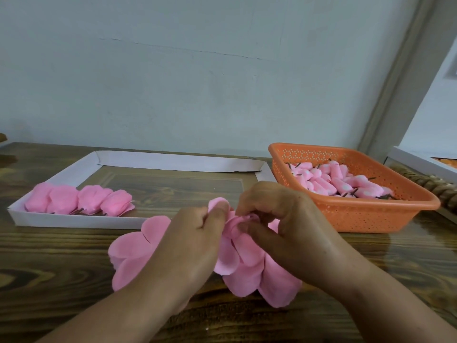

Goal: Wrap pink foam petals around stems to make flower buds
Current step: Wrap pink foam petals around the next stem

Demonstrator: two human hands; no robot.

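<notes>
A pile of flat pink foam petals point(133, 253) lies on the wooden table in front of me. Above it, my left hand point(190, 241) pinches one pink petal point(232, 226) between thumb and fingers. My right hand point(284, 224) curls its fingers round the same petal from the right, folding it over a small core; the stem is mostly hidden by my fingers. Several wrapped pink buds point(79, 199) lie in a row in a white cardboard tray point(173, 160). An orange basket point(371, 211) holds many small pink cores on dark stems point(346, 181).
The white tray sits at the back left and the orange basket at the right, both near a pale blue wall. A brown twisted object point(430, 186) and a white box edge point(420, 162) lie at the far right.
</notes>
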